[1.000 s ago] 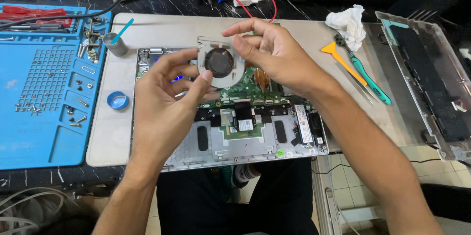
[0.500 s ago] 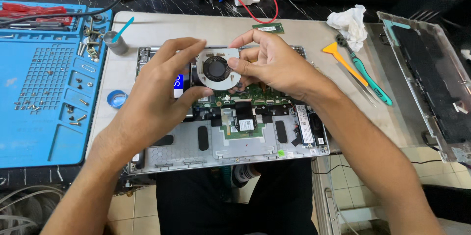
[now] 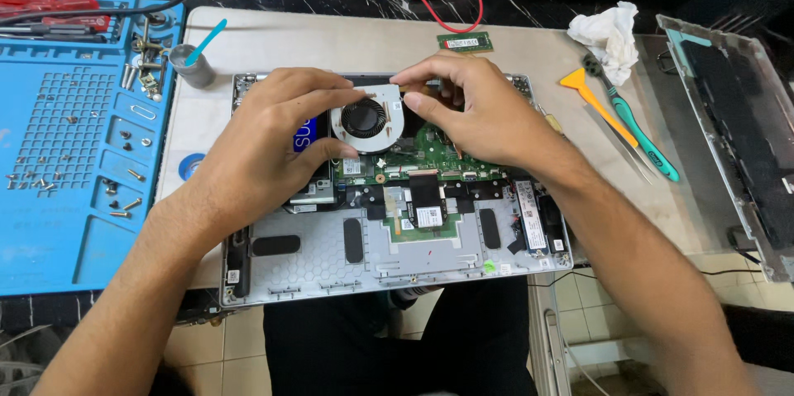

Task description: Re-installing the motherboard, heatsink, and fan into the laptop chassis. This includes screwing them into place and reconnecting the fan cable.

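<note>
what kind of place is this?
Likely an electronics repair bench: an opened laptop with its board exposed, a blue screw-sorting mat, and pry tools. Both hands hold a cooling fan.

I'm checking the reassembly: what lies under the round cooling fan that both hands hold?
The cooling fan, gripped by left hand and right hand, sits over the open laptop; green circuit board shows beside it. Directly beneath is covered.

Head view, steeply down, close
</note>
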